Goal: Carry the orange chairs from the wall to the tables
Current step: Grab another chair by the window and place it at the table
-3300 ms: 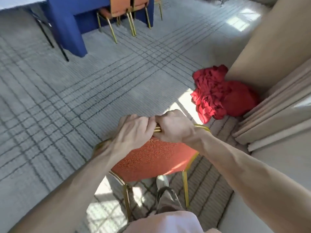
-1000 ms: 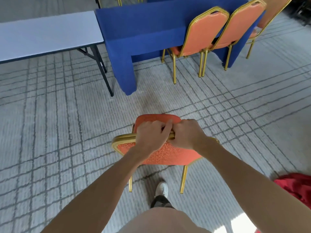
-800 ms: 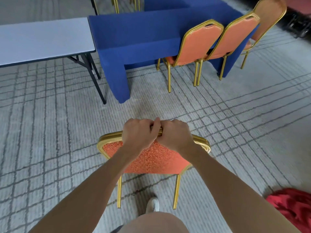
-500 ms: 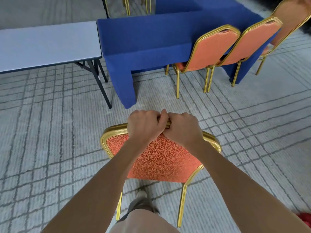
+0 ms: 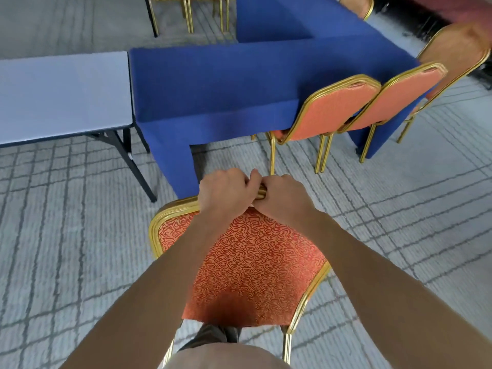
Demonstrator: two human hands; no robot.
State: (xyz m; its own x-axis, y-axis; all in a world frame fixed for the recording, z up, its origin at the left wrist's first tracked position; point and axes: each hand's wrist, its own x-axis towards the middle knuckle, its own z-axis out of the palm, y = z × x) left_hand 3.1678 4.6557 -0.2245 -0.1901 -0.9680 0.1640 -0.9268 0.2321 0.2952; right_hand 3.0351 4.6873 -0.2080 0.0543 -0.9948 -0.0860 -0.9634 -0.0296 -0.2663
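An orange chair (image 5: 250, 265) with a patterned back and gold frame hangs in front of me. My left hand (image 5: 225, 191) and my right hand (image 5: 282, 199) grip the top rail of its back, side by side and touching. Its seat is hidden behind the back. Just ahead stands a table under a blue cloth (image 5: 218, 83), its near left corner close to my hands. Two orange chairs (image 5: 332, 107) are tucked at that table's right part, with a third (image 5: 458, 51) further right.
A bare grey folding table (image 5: 61, 94) with black legs adjoins the blue one on the left. More gold chair legs (image 5: 186, 12) show at the back. Grey grid-patterned carpet (image 5: 66, 249) lies open left and right of me.
I have turned from the wall and the red cloth heap and walked toward the blue table with the chair. The table is now much nearer. Both hands keep the same grip.
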